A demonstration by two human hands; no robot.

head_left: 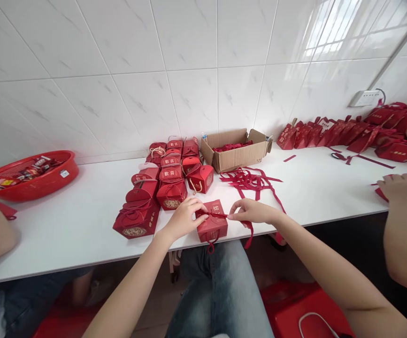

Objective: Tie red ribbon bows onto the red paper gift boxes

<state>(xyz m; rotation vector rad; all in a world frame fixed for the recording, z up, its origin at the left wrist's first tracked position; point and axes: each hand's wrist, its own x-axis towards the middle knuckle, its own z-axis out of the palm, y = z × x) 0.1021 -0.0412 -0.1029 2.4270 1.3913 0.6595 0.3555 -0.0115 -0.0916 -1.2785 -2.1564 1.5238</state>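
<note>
A small red gift box (212, 230) with gold print lies at the table's front edge, a red cord loop hanging off its near side. Across its top runs a dark red ribbon (218, 215). My left hand (188, 217) pinches the ribbon at the box's upper left. Just right of the box, my right hand (250, 211) pinches the same ribbon between thumb and fingers, and its loose end hangs over the table edge. Behind my right hand is a tangled pile of red ribbons (247, 180).
Rows of red boxes (171, 188) stand to the left. An open cardboard box (236, 157) sits by the wall. Far left is a red basin (48, 180); more red boxes (330, 134) line the right. Other people's arms reach in at both sides.
</note>
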